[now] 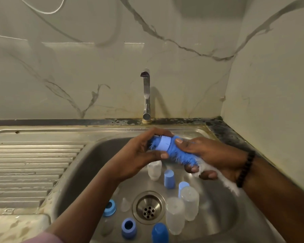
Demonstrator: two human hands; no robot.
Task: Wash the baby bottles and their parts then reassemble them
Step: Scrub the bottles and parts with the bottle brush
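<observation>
Midway over the sink's [74, 172] back edge, left hand [144, 155] grips a blue collar ring [163, 143] threaded on the brush [179, 153], which right hand [212, 156] clasps, axis slanting down-right

Both hands meet above the sink [88, 155], the left hand [139, 155] left of the right hand [212, 155]. Bottles [175, 214] and caps [169, 178] stand around the drain [148, 207]. The tap [146, 95] rises behind; the draining board [28, 172] lies left.
</observation>
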